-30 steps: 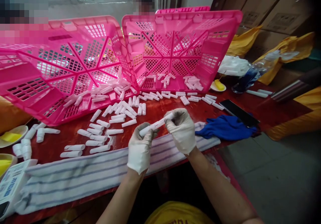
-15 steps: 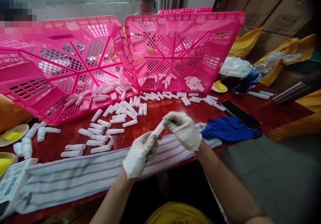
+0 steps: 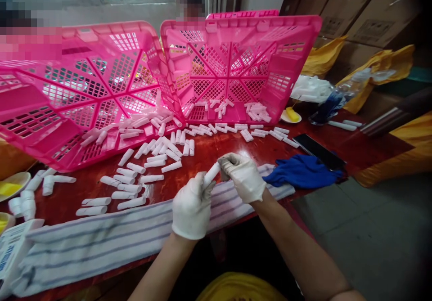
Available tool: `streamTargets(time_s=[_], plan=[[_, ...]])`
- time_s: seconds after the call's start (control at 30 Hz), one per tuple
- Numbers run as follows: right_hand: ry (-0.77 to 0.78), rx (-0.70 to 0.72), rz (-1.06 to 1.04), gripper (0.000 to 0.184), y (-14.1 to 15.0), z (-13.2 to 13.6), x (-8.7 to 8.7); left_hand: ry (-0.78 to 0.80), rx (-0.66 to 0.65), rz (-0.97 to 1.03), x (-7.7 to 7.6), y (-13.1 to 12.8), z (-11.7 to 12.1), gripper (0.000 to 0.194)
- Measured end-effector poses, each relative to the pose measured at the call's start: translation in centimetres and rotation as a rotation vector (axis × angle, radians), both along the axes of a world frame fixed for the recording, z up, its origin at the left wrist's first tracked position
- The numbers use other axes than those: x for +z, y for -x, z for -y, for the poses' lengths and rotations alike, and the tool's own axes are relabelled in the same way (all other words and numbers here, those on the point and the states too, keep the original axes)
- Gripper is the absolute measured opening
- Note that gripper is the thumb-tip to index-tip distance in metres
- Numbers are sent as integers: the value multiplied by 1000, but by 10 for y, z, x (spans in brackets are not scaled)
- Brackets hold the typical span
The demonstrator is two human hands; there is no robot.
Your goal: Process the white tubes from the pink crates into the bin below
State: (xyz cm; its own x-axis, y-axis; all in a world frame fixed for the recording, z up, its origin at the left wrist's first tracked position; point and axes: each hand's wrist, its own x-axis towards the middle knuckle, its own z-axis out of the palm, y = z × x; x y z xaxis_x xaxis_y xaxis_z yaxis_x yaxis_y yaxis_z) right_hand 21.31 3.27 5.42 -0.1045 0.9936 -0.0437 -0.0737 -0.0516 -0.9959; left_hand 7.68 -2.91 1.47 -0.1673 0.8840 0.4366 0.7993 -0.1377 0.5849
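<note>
Both my hands wear whitish gloves and meet over the striped towel (image 3: 111, 238) at the table's front. My left hand (image 3: 193, 206) is closed around the lower part of a small white tube (image 3: 212, 173), which tilts up to the right. At the tube's upper end, my right hand (image 3: 241, 175) has its fingers pinched together; whether anything else is between them is hidden. Many similar white tubes (image 3: 126, 187) lie loose on the red table (image 3: 199, 157), left of and beyond my hands.
Two pink baskets (image 3: 241, 21) lie on their sides at the back, with tubes inside. A blue cloth (image 3: 303, 170) and a dark phone (image 3: 319, 151) are at right. Small dishes (image 3: 290, 115) hold yellow pieces. A white box (image 3: 16, 251) stands at left. Two people are beyond the baskets.
My left hand has turned, now showing more of its back, and covers more of the tube. My right hand stays pinched at the tube's end. The whole view has shifted slightly.
</note>
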Motion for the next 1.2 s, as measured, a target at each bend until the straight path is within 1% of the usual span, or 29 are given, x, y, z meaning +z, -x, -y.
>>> streamTargets(time_s=[0.07,0.13,0.17,0.23,0.33,0.4,0.47,0.53,0.6,0.63,0.67,0.7,0.73,0.77,0.8,0.83,0.87,0.9,0.93,0.97,1.0,1.03,1.07,1.1,1.13,1.2], plan=[[43,-24,83,35,1,2,4,7,-56,-105,-2,7,-2,35],[59,-22,132,36,2,3,8,12,-102,-103,-4,12,-3,37],[57,-15,134,37,1,3,9,7,-124,-62,-5,13,-3,37],[53,15,101,40,0,3,12,-7,-149,85,-9,13,-2,37],[39,86,51,36,-4,6,17,-13,-130,311,-13,8,-2,36],[-8,100,93,30,-5,11,19,9,-97,411,-11,3,-2,36],[-100,100,185,24,-4,17,20,98,-90,551,-4,-2,-3,36],[-196,114,257,20,1,22,17,258,-116,753,7,-8,-1,39],[-238,133,302,19,4,24,11,437,-186,912,17,-13,1,44],[-225,123,324,19,3,24,8,502,-230,933,21,-14,3,46],[-193,95,353,20,0,24,5,549,-280,909,23,-13,3,48],[-151,57,397,21,-8,24,3,576,-333,839,23,-9,2,48],[-101,-8,451,23,-19,25,1,575,-371,725,22,-2,-1,49],[-58,-83,524,24,-35,27,1,540,-376,578,19,9,-5,49],[-19,-146,620,24,-54,29,1,479,-338,406,15,22,-13,50],[19,-196,730,24,-75,31,2,407,-266,219,10,38,-22,50],[50,-200,881,23,-96,32,4,323,-157,29,4,54,-32,50],[96,-148,1029,22,-115,31,6,273,-62,-152,-2,69,-43,48],[135,-78,1153,24,-131,27,7,267,-3,-300,-7,82,-54,46],[148,-19,1247,26,-141,18,9,281,28,-402,-12,92,-64,43],[134,1,1308,28,-145,4,9,307,33,-470,-16,98,-73,41],[101,-13,1343,31,-143,-14,9,335,15,-501,-19,100,-79,39],[33,-102,1361,33,-136,-35,7,357,-12,-503,-21,99,-82,38],[-31,-182,1367,34,-126,-59,4,375,-39,-486,-21,95,-83,38],[-61,-195,1363,33,-113,-83,1,383,-57,-448,-21,90,-82,38],[-54,-137,1360,32,-86,-125,-9,389,-60,-299,-17,79,-74,36]])
